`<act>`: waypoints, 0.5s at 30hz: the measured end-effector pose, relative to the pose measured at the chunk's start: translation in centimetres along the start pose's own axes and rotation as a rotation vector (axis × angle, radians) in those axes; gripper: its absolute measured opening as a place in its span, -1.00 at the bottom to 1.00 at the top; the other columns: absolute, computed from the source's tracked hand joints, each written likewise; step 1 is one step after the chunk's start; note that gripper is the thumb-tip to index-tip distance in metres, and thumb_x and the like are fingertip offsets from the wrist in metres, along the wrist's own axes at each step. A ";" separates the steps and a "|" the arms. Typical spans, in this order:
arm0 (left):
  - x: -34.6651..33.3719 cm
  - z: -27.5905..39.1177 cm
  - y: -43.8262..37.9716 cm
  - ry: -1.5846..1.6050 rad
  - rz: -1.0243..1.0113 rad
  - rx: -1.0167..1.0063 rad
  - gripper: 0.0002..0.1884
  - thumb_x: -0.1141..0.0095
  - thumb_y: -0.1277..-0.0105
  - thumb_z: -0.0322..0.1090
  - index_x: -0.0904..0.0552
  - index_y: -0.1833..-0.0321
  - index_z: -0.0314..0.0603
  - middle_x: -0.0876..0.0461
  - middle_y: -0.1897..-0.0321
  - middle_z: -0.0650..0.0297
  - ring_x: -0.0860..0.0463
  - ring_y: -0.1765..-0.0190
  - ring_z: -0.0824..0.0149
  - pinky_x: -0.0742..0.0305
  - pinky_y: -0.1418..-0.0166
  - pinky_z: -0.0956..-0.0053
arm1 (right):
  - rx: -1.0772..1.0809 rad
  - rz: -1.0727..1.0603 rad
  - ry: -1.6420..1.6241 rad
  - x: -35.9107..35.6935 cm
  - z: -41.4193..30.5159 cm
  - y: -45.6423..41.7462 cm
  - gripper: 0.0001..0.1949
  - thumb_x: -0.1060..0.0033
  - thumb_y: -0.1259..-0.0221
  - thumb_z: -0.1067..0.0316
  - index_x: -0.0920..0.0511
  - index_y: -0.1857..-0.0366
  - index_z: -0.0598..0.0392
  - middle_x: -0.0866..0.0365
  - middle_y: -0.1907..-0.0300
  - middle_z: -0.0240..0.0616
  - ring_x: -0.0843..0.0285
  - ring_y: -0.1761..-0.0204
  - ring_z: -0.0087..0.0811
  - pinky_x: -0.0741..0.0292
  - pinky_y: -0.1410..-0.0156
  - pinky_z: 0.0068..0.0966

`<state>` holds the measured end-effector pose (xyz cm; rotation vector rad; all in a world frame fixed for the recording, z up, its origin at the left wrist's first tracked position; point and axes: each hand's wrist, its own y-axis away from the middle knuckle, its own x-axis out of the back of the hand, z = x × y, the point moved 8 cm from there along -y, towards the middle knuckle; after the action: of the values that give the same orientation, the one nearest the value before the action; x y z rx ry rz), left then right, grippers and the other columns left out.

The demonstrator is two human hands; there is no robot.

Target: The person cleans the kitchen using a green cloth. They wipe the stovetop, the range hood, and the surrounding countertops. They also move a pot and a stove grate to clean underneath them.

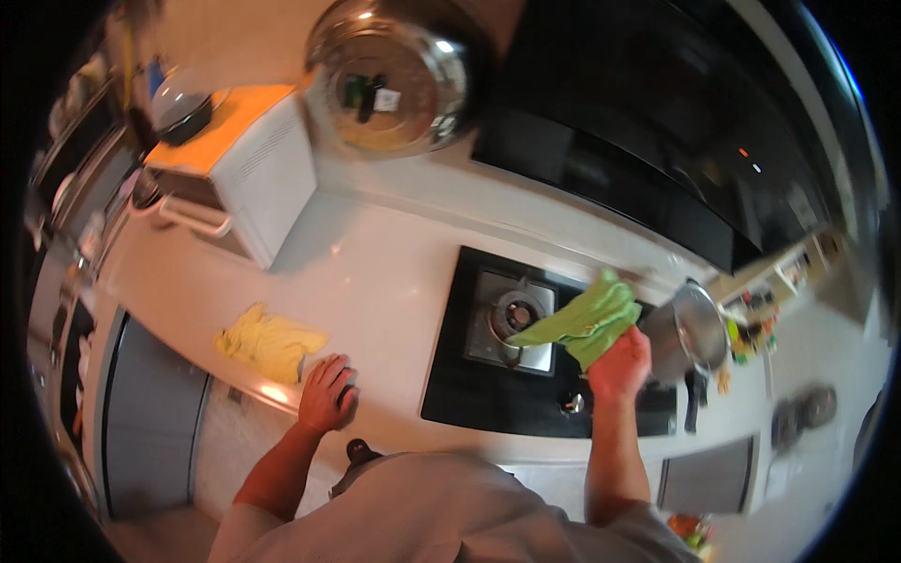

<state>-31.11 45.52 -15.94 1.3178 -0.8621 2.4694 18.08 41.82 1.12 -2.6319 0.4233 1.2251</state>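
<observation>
My right hand grips a green cloth over the black gas hob, and the cloth looks slightly blurred. One loose end hangs toward the left burner, which sits on a square metal plate. Just right of this hand stands a tall metal pot, covering part of the hob. A control knob shows on the hob's front left of my wrist. My left hand rests palm down on the pale countertop near its front edge. Beside its fingertips lies a crumpled yellow cloth.
A white oven-like appliance with an orange top stands at the back left, bearing a lidded pot. Above the counter appears a large shiny metal bowl or pan. The dark range hood overhangs the hob. A black handle juts frontward near the metal pot.
</observation>
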 end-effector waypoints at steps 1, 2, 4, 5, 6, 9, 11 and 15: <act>0.1 -0.1 0.1 -0.007 0.000 0.010 -0.63 -0.33 -0.32 -0.27 -0.67 -0.17 -0.18 -0.59 -0.41 -0.01 -0.51 -0.49 -0.15 -0.33 -0.61 -0.09 | -0.001 -0.040 -0.007 -0.3 0.1 -0.8 -0.48 -0.01 -0.47 0.16 -0.52 -0.41 0.21 -0.58 -0.44 -0.08 -0.47 -0.50 -0.05 -0.27 -0.65 -0.05; 0.1 -0.3 0.3 -0.014 0.000 0.021 -0.63 -0.33 -0.33 -0.26 -0.68 -0.17 -0.17 -0.59 -0.41 0.00 -0.51 -0.49 -0.14 -0.33 -0.62 -0.09 | 0.053 -0.085 0.103 -1.0 0.4 -2.0 -0.43 -0.02 -0.42 0.24 -0.44 -0.49 0.21 -0.52 -0.49 -0.07 -0.41 -0.54 -0.05 -0.25 -0.67 -0.05; 0.3 0.0 -0.1 -0.041 -0.005 0.021 -0.64 -0.33 -0.35 -0.23 -0.69 -0.16 -0.14 -0.60 -0.42 0.04 -0.52 -0.50 -0.10 -0.34 -0.64 -0.05 | -0.001 -0.137 0.136 -1.4 2.2 -4.2 -0.40 -0.03 -0.39 0.31 -0.39 -0.52 0.22 -0.47 -0.52 -0.07 -0.38 -0.56 -0.06 -0.23 -0.69 -0.05; 0.4 -0.1 -0.2 -0.035 -0.008 0.030 -0.64 -0.34 -0.35 -0.23 -0.70 -0.17 -0.14 -0.60 -0.42 0.05 -0.53 -0.49 -0.09 -0.35 -0.63 -0.05 | -0.024 -0.164 0.155 -1.5 3.0 -5.5 -0.38 -0.03 -0.38 0.34 -0.36 -0.54 0.23 -0.45 -0.53 -0.07 -0.36 -0.58 -0.06 -0.22 -0.70 -0.05; 0.4 -0.1 -0.4 -0.027 -0.010 0.037 -0.64 -0.34 -0.35 -0.23 -0.70 -0.17 -0.13 -0.60 -0.42 0.06 -0.54 -0.49 -0.08 -0.35 -0.63 -0.04 | -0.001 -0.171 0.147 -0.8 3.8 -7.4 -0.38 -0.04 -0.36 0.41 -0.36 -0.55 0.22 -0.47 -0.52 -0.08 -0.36 -0.58 -0.07 -0.22 -0.72 -0.05; 0.2 -0.3 -0.4 -0.052 -0.009 0.049 -0.61 -0.35 -0.32 -0.25 -0.71 -0.20 -0.10 -0.60 -0.44 0.08 -0.56 -0.48 -0.07 -0.38 -0.62 -0.03 | -0.058 -0.071 0.049 -1.1 8.1 -12.2 -0.37 -0.07 -0.36 0.43 -0.35 -0.56 0.20 -0.47 -0.51 -0.08 -0.37 -0.57 -0.08 -0.23 -0.72 -0.06; 0.0 -0.2 -0.6 -0.027 -0.024 0.035 -0.57 -0.36 -0.28 -0.26 -0.72 -0.22 -0.09 -0.59 -0.45 0.07 -0.55 -0.49 -0.06 -0.39 -0.62 -0.04 | -0.162 -0.021 -0.110 0.3 11.5 -15.6 -0.49 -0.08 -0.41 0.42 -0.45 -0.42 0.32 -0.56 -0.43 -0.04 -0.44 -0.53 -0.08 -0.26 -0.72 -0.08; -0.1 -0.5 -0.5 -0.066 -0.078 0.079 -0.55 -0.38 -0.25 -0.26 -0.71 -0.23 -0.10 -0.58 -0.47 0.09 -0.54 -0.50 -0.05 -0.41 -0.60 -0.06 | -0.262 -0.023 -0.409 -2.5 17.2 -19.1 -0.53 0.05 -0.48 0.47 -0.44 -0.42 0.38 -0.53 -0.46 0.07 -0.44 -0.53 0.01 -0.27 -0.73 -0.02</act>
<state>-31.19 46.16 -16.01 1.4387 -0.7196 2.4355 10.83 65.42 -6.60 -2.4741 0.1681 1.8661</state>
